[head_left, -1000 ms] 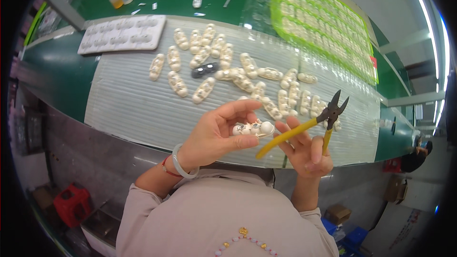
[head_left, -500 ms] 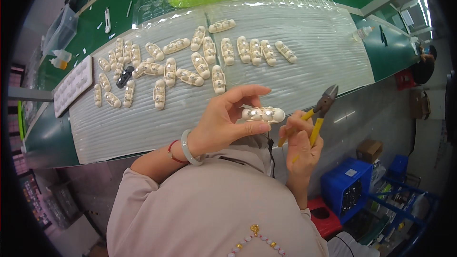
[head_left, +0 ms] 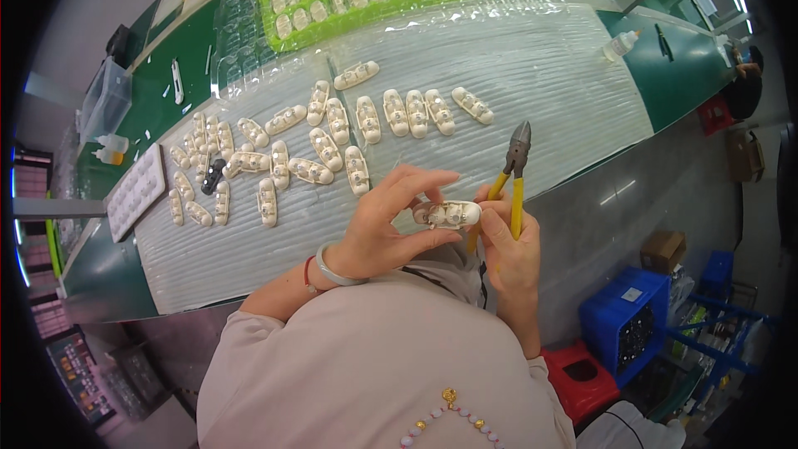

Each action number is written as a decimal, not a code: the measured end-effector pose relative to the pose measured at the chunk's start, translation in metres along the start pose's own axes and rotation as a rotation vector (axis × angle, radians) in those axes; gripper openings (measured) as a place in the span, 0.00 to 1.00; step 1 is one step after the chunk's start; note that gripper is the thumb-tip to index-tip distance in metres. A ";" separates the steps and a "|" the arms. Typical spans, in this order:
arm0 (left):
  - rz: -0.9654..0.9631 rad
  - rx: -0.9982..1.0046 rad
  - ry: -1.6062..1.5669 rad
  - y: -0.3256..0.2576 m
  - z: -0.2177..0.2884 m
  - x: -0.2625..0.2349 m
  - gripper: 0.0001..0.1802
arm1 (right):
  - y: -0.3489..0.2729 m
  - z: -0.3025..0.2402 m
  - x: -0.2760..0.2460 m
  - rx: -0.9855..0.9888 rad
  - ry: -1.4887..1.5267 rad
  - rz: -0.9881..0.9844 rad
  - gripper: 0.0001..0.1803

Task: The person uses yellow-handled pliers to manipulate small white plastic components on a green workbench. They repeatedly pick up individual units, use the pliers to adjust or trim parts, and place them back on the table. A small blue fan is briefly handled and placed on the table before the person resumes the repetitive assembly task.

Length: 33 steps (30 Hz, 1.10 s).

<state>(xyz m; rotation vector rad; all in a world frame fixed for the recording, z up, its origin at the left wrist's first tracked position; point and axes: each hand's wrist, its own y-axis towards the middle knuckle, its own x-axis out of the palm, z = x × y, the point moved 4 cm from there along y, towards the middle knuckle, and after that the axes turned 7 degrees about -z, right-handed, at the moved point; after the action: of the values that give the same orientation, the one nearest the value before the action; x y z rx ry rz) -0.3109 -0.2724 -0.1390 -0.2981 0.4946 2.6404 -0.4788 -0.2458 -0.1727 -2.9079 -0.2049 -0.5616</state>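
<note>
My left hand is closed around a cream oblong plastic part with shiny round pieces set in its top. Thumb and fingers grip it from both sides, in front of my body. In my right hand is a pair of diagonal cutters with yellow handles. Their dark jaws point up and away from the part, and look closed. The right fingertips are at the part's right end; I cannot tell whether they press on it. Several similar cream parts lie loosely across the ribbed sheet, with one black part among them.
A clear ribbed sheet covers much of the green table. At the back stands a green tray of cream parts. A white tray, a utility knife and small bottles lie around. A blue crate stands right.
My right hand has come closer to the cream part, and the cutters have turned more upright. The part tilts slightly differently in my left hand. The whole view has shifted a little.
</note>
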 end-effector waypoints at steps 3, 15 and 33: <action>-0.020 -0.038 -0.003 0.002 -0.006 -0.001 0.33 | 0.009 0.005 -0.004 0.079 0.076 -0.072 0.08; -0.528 -0.761 -1.135 -0.011 -0.021 0.023 0.20 | 0.018 0.010 -0.020 0.208 0.228 -0.525 0.10; 0.392 0.093 -0.483 -0.182 0.028 -0.080 0.24 | -0.062 -0.009 0.125 -0.664 -1.605 -0.774 0.19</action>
<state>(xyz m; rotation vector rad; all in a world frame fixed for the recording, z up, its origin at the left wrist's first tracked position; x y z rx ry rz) -0.1612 -0.1392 -0.1443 0.5062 0.5492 2.9063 -0.3772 -0.1745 -0.1077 -2.8393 -1.4997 2.0854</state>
